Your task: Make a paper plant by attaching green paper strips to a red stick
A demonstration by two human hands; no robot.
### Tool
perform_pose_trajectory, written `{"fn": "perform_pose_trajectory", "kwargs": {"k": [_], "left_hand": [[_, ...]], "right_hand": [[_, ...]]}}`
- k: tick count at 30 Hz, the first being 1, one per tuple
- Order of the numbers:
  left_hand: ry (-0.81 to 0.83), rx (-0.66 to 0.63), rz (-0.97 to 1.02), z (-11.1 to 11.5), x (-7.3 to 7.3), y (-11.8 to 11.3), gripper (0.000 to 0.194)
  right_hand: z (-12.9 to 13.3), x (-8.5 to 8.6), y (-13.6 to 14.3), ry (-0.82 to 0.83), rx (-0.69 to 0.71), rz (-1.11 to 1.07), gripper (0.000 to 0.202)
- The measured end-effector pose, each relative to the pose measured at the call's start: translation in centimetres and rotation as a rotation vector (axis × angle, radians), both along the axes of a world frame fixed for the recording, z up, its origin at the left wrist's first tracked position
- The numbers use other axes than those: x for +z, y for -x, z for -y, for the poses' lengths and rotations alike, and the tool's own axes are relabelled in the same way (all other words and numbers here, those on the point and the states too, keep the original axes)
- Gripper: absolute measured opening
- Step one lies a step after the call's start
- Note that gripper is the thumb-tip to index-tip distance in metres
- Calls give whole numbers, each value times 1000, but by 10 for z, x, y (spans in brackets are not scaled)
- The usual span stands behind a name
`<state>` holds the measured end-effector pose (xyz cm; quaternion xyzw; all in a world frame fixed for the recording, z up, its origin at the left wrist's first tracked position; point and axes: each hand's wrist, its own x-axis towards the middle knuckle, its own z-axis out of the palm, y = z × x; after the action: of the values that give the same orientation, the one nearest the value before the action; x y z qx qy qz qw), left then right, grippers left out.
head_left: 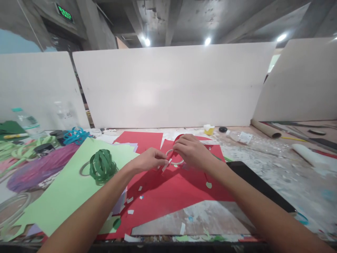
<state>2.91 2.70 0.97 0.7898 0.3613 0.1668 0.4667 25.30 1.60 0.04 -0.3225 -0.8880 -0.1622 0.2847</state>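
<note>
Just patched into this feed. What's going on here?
A person is working with two bare hands close together over a red sheet. The left hand seems to pinch a small white strip, while the right hand holds a piece of red paper; whether the two are joined is unclear. A ball of dark green strips sits on a light green sheet, left of the hands.

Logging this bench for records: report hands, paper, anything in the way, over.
Left hand at small white strip. Right hand at red piece; exact grips unclear. Pale ring between hands. White scraps nearby on red sheet.
</note>
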Motion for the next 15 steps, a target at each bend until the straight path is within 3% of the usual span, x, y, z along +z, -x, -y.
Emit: {"fn": "perform_pose_trajectory", "kwargs": {"k": [3, 6, 9, 11, 13, 15], "left_hand": [[-67, 75, 27, 3, 1, 0, 27], [-126, 146, 86, 7, 0, -3, 29], [-114, 171, 195, 11, -2, -8, 26], [-82, 188, 272, 13, -3, -12, 22], [-74, 200, 316, 15, -3, -14, 24], [-68, 193, 341, 17, -1, -14, 24]], "right_hand": [[11, 0, 10, 89, -98, -366, 24], [19, -1, 17, 367, -245, -758, 51], [23, 2, 20, 558, -255, -948, 63], [26, 6, 20, 644, -170, -942, 51], [29, 9, 21, 720, -90, -869, 25], [30, 10, 22, 746, -42, -823, 18]]}}
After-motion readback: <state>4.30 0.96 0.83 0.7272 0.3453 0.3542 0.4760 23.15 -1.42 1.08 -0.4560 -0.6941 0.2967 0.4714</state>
